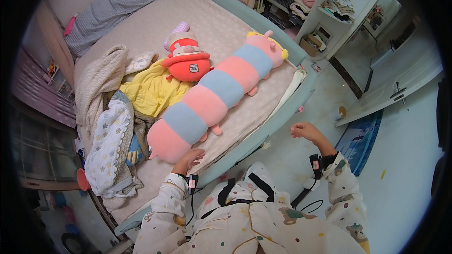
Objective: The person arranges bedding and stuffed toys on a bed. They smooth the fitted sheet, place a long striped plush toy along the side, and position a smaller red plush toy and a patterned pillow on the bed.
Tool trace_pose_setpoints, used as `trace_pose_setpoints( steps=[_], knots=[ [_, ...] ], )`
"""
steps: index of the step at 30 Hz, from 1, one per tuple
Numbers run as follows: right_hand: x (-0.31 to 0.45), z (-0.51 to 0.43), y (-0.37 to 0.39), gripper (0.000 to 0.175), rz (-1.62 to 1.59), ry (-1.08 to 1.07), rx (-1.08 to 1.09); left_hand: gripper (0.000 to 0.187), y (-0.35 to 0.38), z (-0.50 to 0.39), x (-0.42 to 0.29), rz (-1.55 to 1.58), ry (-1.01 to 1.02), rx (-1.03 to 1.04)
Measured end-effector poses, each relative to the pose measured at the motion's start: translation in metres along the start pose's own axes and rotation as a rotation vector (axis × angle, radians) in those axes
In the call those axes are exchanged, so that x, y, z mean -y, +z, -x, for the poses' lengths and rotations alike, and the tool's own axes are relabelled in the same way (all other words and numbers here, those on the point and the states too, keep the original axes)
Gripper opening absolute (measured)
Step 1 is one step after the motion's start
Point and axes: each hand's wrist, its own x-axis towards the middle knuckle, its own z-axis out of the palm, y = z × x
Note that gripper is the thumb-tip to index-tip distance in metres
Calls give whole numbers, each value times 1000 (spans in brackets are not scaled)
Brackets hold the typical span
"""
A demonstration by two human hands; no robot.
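Note:
On the bed lies a long plush caterpillar-shaped pillow [206,102] with pink and blue bands and a yellow headband at its far end. My left hand [191,158] is beside the near end of this plush, over the bed's edge, and holds nothing; whether it touches the plush is hard to tell. Out to the right, my right hand [304,131] hovers above the floor with loosely bent fingers and nothing in it. A red and white pig plush [190,66] rests behind the long one, next to a crumpled yellow cloth [152,90].
Rumpled quilts [109,148] and a beige knitted blanket [100,77] heap along the bed's left side. A grey bolster [120,10] lies at the far left. The padded bed rail [243,151] runs before me. An open door [399,91] and clothes shelves [303,5] stand right.

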Motion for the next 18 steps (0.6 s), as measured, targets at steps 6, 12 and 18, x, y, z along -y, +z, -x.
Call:
trace_pose_setpoints(
  steps=[6, 12, 18],
  knots=[
    [24, -89, -38, 24, 105, 92, 74, 35, 24, -53, -27, -145, -57, 56],
    [24, -236, -62, 26, 146, 145, 193, 51, 47, -125, -36, 39, -181, -70],
    [-5, -363, -37, 37, -6, 178, 149, 47, 67, -194, -26, 489, -97, -340]
  ],
)
